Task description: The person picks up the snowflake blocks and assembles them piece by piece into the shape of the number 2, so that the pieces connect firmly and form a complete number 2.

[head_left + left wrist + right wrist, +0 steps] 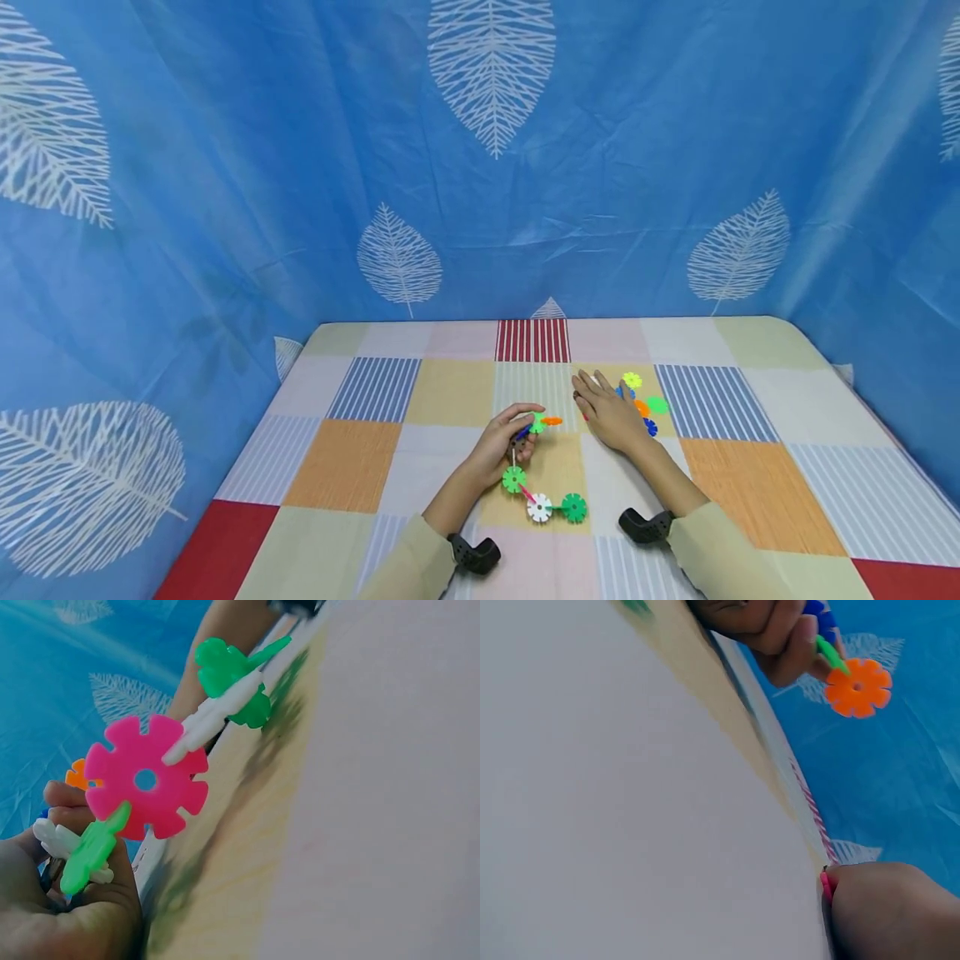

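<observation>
My left hand (pixel 504 442) grips a chain of interlocking plastic flower discs near one end. From its fingers an orange disc (pixel 552 421) and a light green disc (pixel 537 423) stick out, with a blue disc (pixel 826 622) beside them. The rest of the chain hangs toward me: a green disc (pixel 513 479), a pink disc (pixel 124 780), a white disc (pixel 539 507) and a dark green disc (pixel 574 507). My right hand (pixel 611 414) lies palm down with fingers extended, beside loose discs. Whatever is under its palm is hidden.
Right of my right hand lie loose discs: a yellow one (pixel 632 380), a light green one (pixel 657 405), an orange one (pixel 642 407) and blue ones (pixel 650 427). A patchwork-patterned cloth (pixel 442 392) covers the table. Blue leaf-print curtains (pixel 600 167) stand behind and at both sides.
</observation>
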{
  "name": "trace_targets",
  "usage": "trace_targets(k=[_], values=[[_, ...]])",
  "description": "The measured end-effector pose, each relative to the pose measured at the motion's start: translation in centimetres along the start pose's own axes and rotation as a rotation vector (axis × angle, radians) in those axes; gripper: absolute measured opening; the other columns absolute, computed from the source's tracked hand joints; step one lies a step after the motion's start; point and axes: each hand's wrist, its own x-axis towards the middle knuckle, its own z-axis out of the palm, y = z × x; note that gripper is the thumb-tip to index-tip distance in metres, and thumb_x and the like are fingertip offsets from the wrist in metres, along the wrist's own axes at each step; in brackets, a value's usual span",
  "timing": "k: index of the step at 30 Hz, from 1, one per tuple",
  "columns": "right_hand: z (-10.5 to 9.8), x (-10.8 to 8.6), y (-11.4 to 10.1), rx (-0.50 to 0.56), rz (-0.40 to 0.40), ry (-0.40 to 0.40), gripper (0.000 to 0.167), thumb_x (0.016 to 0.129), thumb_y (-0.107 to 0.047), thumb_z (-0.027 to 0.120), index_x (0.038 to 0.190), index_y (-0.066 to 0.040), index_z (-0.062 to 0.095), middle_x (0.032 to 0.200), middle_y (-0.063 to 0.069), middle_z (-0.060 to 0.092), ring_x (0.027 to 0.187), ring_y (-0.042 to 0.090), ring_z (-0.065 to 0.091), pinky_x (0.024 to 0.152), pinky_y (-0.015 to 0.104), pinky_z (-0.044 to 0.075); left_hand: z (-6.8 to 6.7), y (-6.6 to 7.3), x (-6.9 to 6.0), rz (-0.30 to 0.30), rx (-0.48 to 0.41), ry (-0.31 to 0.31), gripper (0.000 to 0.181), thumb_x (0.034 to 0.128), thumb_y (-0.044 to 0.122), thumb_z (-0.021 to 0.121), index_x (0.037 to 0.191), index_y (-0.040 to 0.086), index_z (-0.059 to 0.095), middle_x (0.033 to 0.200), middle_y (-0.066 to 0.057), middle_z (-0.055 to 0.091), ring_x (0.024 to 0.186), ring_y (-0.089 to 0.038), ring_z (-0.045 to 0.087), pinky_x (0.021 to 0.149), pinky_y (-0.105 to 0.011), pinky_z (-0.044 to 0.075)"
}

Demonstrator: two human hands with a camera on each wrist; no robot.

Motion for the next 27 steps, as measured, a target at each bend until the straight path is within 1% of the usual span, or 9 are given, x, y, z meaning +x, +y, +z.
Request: trace_targets(k=[3,9,12,14,17,20,22,24,27], values=[[-0.4,-1.5,0.8,0.07,-0.001,0.055,0.042,0.096,-0.02,0.048,0.133,-0.001,0.047,0.14,0.017,0.039,0.131,0.039,0.028,0.103,0.064,0.011,-0.1,0.0,-0.1,-0.003,0.021,0.006,0.032,0.0963,0.018,0.048,0.124,0.001,0.051,0.065,-0.002,0.052,0.045,-0.006,0.046,0.043,-0.017,0.039],[-0.4,-2.5,1.6,0.26,-0.007,0.27,0.034,0.082,-0.01,0.07,0.111,0.005,0.063,0.127,0.032,0.041,0.117,0.046,0.037,0.091,0.059,0.036,-0.2,0.0,-0.3,-0.001,0.049,-0.015,0.037,0.0954,0.017,0.049,0.125,-0.004,0.046,0.065,-0.004,0.052,0.046,-0.007,0.049,0.045,-0.018,0.044],[-0.6,-2.5,1.6,0.32,0.056,0.319,0.029,0.074,-0.01,0.077,0.098,0.001,0.066,0.112,0.028,0.046,0.107,0.041,0.041,0.084,0.053,0.04,-0.1,-0.1,-0.2,-0.014,0.066,-0.037,0.034,0.0956,0.014,0.047,0.124,-0.006,0.045,0.065,-0.003,0.053,0.048,-0.007,0.052,0.047,-0.02,0.046],[-0.8,-2.6,1.4,0.366,0.094,0.343,0.025,0.072,-0.009,0.079,0.09,-0.002,0.063,0.1,0.02,0.053,0.095,0.031,0.046,0.077,0.042,0.043,0.0,-0.2,0.0,-0.021,0.085,-0.041,0.032,0.0958,0.012,0.046,0.123,-0.005,0.045,0.064,-0.003,0.054,0.049,-0.007,0.053,0.047,-0.02,0.048],[-1.3,-3.1,0.5,0.586,0.13,0.348,0.024,0.076,-0.007,0.075,0.092,-0.001,0.058,0.086,0.012,0.057,0.074,0.019,0.052,0.06,0.027,0.045,0.2,-0.3,0.0,-0.024,0.119,-0.035,0.032,0.0957,0.011,0.045,0.123,-0.006,0.044,0.063,-0.003,0.054,0.05,-0.007,0.052,0.047,-0.02,0.047],[-1.6,-3.7,-1.1,0.958,0.145,0.323,0.025,0.083,-0.003,0.067,0.103,0.009,0.057,0.082,0.016,0.061,0.062,0.015,0.058,0.051,0.025,0.051,0.3,-0.3,0.1,-0.018,0.127,-0.026,0.033,0.0955,0.012,0.046,0.124,-0.004,0.046,0.064,-0.003,0.054,0.051,-0.007,0.05,0.047,-0.02,0.046],[-1.7,-4.2,-2.1,1.178,0.202,0.279,0.031,0.086,-0.005,0.064,0.109,0.014,0.055,0.085,0.017,0.063,0.063,0.016,0.062,0.056,0.03,0.055,0.4,-0.3,0.1,-0.007,0.126,-0.029,0.033,0.0954,0.012,0.047,0.124,-0.004,0.047,0.065,-0.003,0.053,0.05,-0.007,0.05,0.047,-0.019,0.046],[-1.7,-4.6,-3.0,1.322,0.264,0.224,0.033,0.088,-0.006,0.062,0.11,0.017,0.052,0.084,0.015,0.065,0.065,0.019,0.064,0.062,0.036,0.056,0.4,-0.3,0.1,0.0,0.12,-0.033,0.033,0.0953,0.013,0.047,0.124,-0.005,0.05,0.065,-0.003,0.053,0.049,-0.006,0.05,0.046,-0.018,0.046],[-1.6,-5.0,-4.0,1.411,0.326,0.154,0.032,0.088,-0.006,0.061,0.108,0.016,0.049,0.081,0.01,0.067,0.067,0.021,0.066,0.066,0.039,0.055,0.5,-0.3,0.1,0.0,0.106,-0.041,0.033,0.0951,0.014,0.048,0.121,-0.007,0.053,0.065,-0.001,0.053,0.047,-0.005,0.049,0.045,-0.016,0.045]])
